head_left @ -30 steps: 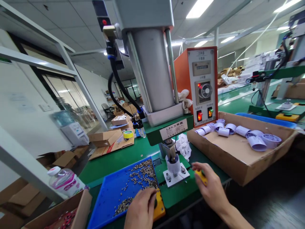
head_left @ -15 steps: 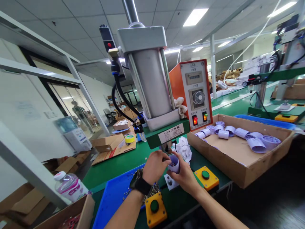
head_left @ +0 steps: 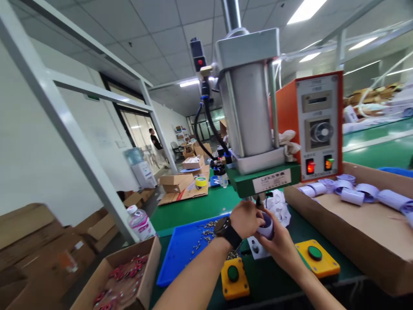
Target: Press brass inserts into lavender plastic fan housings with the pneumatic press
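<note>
Both hands meet under the ram of a green pneumatic press (head_left: 251,107). My left hand (head_left: 247,218), with a black watch on its wrist, closes over the top of a small white plastic cup (head_left: 267,226). From below and the right, my right hand (head_left: 280,247) cups the same part. The white fixture plate (head_left: 254,249) shows just beneath the hands. Two yellow boxes with green buttons flank them: the left button box (head_left: 235,277) near the front edge and the right button box (head_left: 316,257).
A blue tray (head_left: 180,254) with several small metal bits lies left of the press. A cardboard box (head_left: 358,224) of white cups stands right; an orange control box (head_left: 314,125) is above it. A carton of red parts (head_left: 121,280) and a bottle (head_left: 139,221) sit left. A person (head_left: 156,144) stands far off.
My hands left the two button boxes and came together on the white cup at the press. The view has swung left, bringing the carton of red parts into sight.
</note>
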`<act>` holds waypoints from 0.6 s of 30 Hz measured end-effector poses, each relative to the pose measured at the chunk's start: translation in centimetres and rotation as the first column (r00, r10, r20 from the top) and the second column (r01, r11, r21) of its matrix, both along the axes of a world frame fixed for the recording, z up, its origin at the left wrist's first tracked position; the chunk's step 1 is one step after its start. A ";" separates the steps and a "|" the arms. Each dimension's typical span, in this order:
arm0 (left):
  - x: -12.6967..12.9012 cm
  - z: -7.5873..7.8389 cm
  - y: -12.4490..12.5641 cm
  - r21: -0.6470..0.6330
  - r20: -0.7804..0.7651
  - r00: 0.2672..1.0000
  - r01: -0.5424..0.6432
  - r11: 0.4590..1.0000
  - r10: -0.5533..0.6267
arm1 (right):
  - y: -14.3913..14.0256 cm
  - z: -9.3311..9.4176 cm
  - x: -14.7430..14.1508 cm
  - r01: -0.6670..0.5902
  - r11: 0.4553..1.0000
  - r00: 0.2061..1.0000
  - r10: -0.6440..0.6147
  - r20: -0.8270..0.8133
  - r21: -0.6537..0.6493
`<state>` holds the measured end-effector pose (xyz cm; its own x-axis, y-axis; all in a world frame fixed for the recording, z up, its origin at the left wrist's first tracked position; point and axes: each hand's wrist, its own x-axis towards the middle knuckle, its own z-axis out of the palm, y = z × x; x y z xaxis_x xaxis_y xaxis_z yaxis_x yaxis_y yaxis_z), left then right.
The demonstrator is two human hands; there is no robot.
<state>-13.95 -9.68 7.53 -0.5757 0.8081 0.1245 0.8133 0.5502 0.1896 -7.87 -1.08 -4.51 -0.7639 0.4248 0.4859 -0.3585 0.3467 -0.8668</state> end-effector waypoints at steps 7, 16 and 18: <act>-0.4 -0.9 0.0 -0.005 0.033 0.999 0.028 1.000 -0.027 | 0.1 -1.2 0.1 0.054 0.996 0.998 -0.055 0.009 0.073; 0.7 0.6 -0.2 0.019 0.042 0.999 -0.029 0.999 0.029 | 1.7 -1.0 0.5 0.065 0.958 0.997 -0.074 0.022 0.281; 2.1 0.5 -2.1 0.092 0.001 0.997 -0.074 0.993 0.074 | 3.4 -1.8 2.0 0.191 0.884 0.980 -0.195 -0.035 0.427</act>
<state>-11.85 -11.76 8.02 -0.6330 0.7486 0.1974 0.7716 0.5891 0.2400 -5.87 2.34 -6.32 -0.6929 0.3181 0.6471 -0.2396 0.7448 -0.6227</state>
